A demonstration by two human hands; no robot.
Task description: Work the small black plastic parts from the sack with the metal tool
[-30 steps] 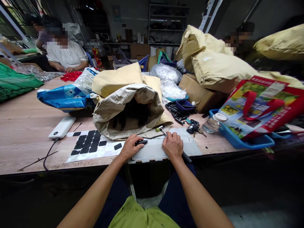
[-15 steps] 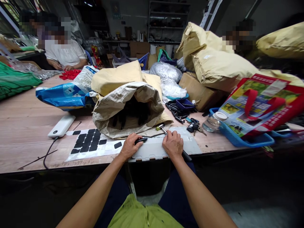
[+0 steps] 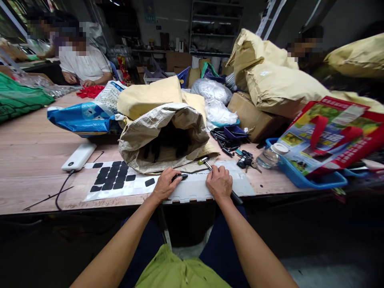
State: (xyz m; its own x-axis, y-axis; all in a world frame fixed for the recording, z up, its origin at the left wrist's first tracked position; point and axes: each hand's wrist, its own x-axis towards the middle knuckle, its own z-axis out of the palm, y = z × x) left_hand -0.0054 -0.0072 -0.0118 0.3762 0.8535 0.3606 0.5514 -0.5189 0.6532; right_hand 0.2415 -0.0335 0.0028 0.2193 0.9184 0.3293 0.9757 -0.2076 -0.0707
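Observation:
My left hand [image 3: 164, 183] is closed on a short black stick-like piece [image 3: 181, 176], whose end shows past the fingers; its exact kind I cannot make out. Wrapped round a small hammer [image 3: 236, 197] is my right hand [image 3: 219, 183]; the metal head points away from me and the black handle comes out behind the palm. Both hands rest over a pale grey board [image 3: 195, 191] at the table's front edge. Just beyond them an open woven sack [image 3: 136, 144] lies on its side, with dark things inside that are hard to tell apart.
White backing sheet with black rounded-square stickers [image 3: 112, 176] and a white power bank [image 3: 78, 157] are on the left. Black parts [image 3: 222, 140], keys [image 3: 247, 160], a clear jar [image 3: 268, 158] and a blue basket [image 3: 318, 183] stand right. Filled sacks [image 3: 279, 84] are piled behind. Co-workers sit across.
The view has shifted slightly. Both hands keep nearly the same place and grip, with the black piece and the hammer still held.

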